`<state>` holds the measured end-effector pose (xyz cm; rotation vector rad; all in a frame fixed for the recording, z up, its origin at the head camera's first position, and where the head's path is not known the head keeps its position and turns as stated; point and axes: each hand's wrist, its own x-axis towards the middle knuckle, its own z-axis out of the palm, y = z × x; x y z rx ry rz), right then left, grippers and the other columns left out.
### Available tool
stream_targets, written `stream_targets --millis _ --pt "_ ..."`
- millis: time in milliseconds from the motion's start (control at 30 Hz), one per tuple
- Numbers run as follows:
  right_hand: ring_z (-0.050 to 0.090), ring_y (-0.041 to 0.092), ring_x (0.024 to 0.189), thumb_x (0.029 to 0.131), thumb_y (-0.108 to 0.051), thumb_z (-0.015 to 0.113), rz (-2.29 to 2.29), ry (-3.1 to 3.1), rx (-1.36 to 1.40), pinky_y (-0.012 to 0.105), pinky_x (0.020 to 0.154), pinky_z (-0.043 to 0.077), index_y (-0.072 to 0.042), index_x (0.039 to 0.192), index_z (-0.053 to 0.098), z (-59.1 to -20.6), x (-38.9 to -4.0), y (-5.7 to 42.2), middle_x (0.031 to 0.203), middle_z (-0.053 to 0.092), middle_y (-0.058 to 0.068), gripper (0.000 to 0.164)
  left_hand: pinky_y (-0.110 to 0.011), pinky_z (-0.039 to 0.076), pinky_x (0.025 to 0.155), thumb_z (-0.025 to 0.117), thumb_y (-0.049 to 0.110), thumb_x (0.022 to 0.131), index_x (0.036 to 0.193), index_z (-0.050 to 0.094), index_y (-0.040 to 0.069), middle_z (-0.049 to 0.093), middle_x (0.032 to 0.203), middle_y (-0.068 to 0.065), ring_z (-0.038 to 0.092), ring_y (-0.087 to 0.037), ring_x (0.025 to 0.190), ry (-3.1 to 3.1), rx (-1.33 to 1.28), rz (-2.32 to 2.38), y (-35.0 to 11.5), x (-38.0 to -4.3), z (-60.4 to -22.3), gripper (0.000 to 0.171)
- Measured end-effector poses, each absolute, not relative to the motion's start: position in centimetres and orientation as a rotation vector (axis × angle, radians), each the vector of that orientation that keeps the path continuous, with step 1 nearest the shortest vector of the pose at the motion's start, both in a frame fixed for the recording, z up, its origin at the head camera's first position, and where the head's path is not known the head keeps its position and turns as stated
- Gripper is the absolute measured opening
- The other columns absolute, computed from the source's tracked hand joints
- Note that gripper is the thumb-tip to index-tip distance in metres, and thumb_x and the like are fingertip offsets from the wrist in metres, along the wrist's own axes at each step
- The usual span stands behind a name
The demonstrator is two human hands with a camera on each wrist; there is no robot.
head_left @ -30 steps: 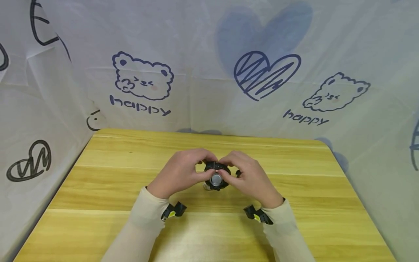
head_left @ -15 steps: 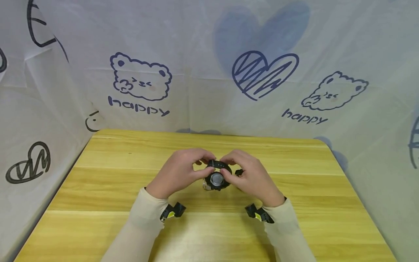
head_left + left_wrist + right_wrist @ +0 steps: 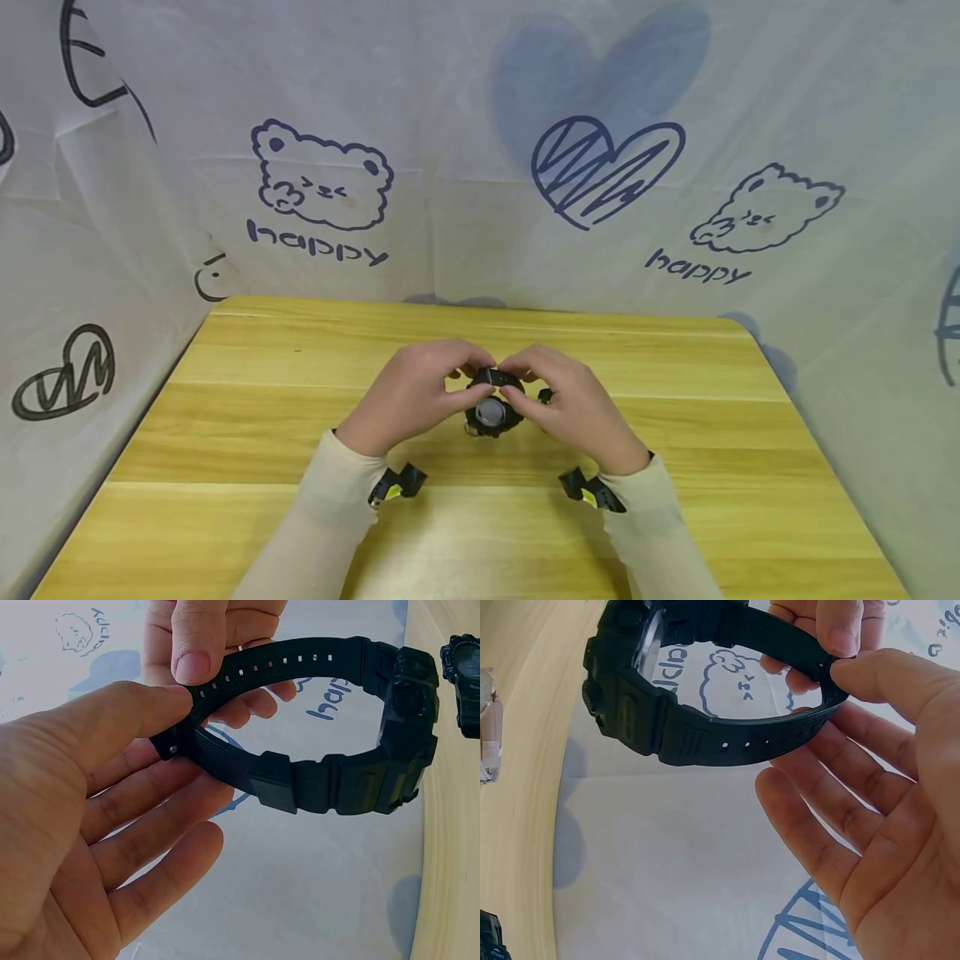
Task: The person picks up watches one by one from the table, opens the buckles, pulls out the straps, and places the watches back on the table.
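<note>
Fabric (image 3: 465,83), off-white and creased, hangs behind my work and to both sides, drawn with blue hearts (image 3: 611,171) and bears (image 3: 322,187). In front of it spreads my yellow wood-grained desk (image 3: 225,442), round-cornered at the far side, its near part catching a gleam. My cream sleeves (image 3: 307,533) reach in from the near edge, and my hands meet around the middle. Left hand (image 3: 416,392) and right hand (image 3: 566,400) each make a narrow pinch on one chunky, black, rubbery-looking watch (image 3: 495,408), its strap (image 3: 240,765) looped, its round silvery back (image 3: 652,645) turned up toward me. I can't tell whether the case (image 3: 409,727) touches the desk.

If either pinch slips, I think the springy strap could flick open and let the watch fall, the face taking the knock. A smaller black watch (image 3: 545,396) lies just beside my right hand, so a careless sideways swing could shove it; lowering badly could scrape the pale pinkish watch (image 3: 470,429) nearby.

Smallest are the dark buckle (image 3: 172,748) and the row of holes (image 3: 270,666). My fingertips (image 3: 847,671) cover the join, so whether the pin is seated I can't tell; pulling the ends askew would probably make it miss.
</note>
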<state>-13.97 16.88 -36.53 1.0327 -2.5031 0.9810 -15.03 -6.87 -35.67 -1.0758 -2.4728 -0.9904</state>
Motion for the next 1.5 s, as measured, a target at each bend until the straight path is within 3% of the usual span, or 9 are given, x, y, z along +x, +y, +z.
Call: stream_targets --millis 600,900,1100,1267,1500 --pt "0.063 0.007 0.091 0.096 -0.014 0.074 0.968 -2.483 1.059 0.028 0.077 0.057 -0.018 0.116 0.072 -36.6 -14.1 17.2 0.108 0.069 -0.006 0.020 -0.027 0.059 0.077 0.079 0.023 0.093 0.113 0.076 0.015 0.075 0.102 0.006 0.070 -0.007 0.089 -2.481 -1.082 -0.973 -6.6 -15.0 -35.7 0.022" --pt "0.068 0.011 0.093 0.097 -0.011 0.073 1.010 -2.487 0.991 0.028 0.078 0.059 -0.012 0.115 0.070 -36.2 -13.9 17.7 0.108 0.069 -0.001 0.018 -0.028 0.059 0.072 0.078 0.021 0.093 0.114 0.076 0.014 0.076 0.104 0.004 0.071 -0.009 0.088 -2.416 -1.008 -1.016 -6.8 -15.2 -36.4 0.023" --pt "0.072 0.015 0.096 0.098 -0.011 0.072 1.123 -2.553 0.807 0.030 0.078 0.062 -0.009 0.114 0.071 -35.3 -13.5 17.5 0.106 0.073 0.002 0.016 -0.031 0.059 0.081 0.075 0.020 0.096 0.118 0.074 0.011 0.075 0.108 0.001 0.070 -0.012 0.095 -2.387 -0.908 -1.119 -6.7 -15.7 -36.4 0.024" --pt "0.072 0.012 0.090 0.098 -0.015 0.073 1.126 -2.560 0.703 0.030 0.077 0.061 -0.011 0.104 0.071 -35.2 -13.5 16.9 0.098 0.074 -0.001 0.007 -0.037 0.059 0.086 0.072 0.021 0.098 0.121 0.073 0.010 0.074 0.108 0.000 0.070 -0.015 0.099 -2.363 -0.861 -1.145 -6.3 -15.5 -36.9 0.026" --pt "0.071 0.014 0.088 0.097 -0.015 0.074 1.193 -2.493 0.644 0.034 0.076 0.062 -0.011 0.101 0.073 -36.3 -14.1 16.4 0.096 0.074 0.000 0.006 -0.032 0.060 0.087 0.073 0.019 0.099 0.128 0.064 0.008 0.073 0.110 -0.004 0.072 -0.015 0.098 -2.308 -0.672 -1.435 -5.9 -15.4 -38.8 0.032"
